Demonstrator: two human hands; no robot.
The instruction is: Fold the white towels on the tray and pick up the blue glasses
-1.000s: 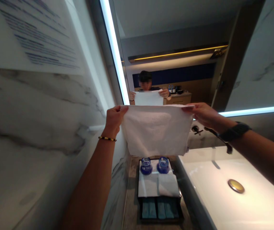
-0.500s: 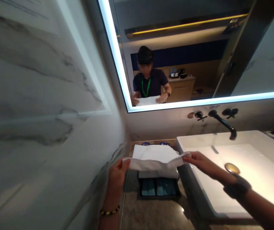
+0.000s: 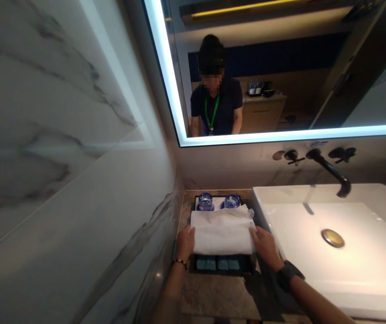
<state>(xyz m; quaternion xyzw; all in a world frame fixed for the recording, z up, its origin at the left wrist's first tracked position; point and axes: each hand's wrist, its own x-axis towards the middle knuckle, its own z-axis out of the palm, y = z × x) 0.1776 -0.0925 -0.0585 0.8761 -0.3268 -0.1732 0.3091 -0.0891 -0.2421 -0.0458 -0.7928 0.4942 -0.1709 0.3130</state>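
Resting against the left edge of the folded white towel (image 3: 222,230), the left hand (image 3: 185,243) kept its fingers together, thumb on top; a beaded bracelet (image 3: 180,262) circled the wrist. The towel lay flat on the black tray (image 3: 224,268), which sat on the counter (image 3: 220,297) at its left end, against the marble wall (image 3: 78,180). Two blue glass jars (image 3: 205,201) stood at the tray's back edge, just behind the towel (blue packets (image 3: 221,264) showed at the front edge). The right hand (image 3: 264,246) pressed the towel's right edge, fingers together, a watch (image 3: 288,275) on the wrist. The white sink (image 3: 334,243) lay just right of the tray, under the faucet (image 3: 331,171) and mirror (image 3: 280,67).
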